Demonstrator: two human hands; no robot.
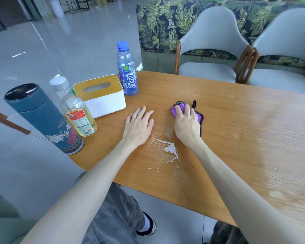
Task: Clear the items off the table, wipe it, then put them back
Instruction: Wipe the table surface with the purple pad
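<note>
Right hand (pixel 187 124) pressed on purple cloth (pixel 199 117) at table (pixel 236 138) centre, fingers curled over it; left hand (pixel 139 125) flat, open, at nine o'clock; bottles (pixel 127 71), tissue box (pixel 102 95) at ten o'clock.

Both bare arms reach out straight in front. The left hand (pixel 139 125) lies flat, palm down, with the fingers spread a little. It holds nothing. The right hand (pixel 187 124) is palm down too, with its fingers bent and pressing on a cloth (pixel 199 117).
</note>
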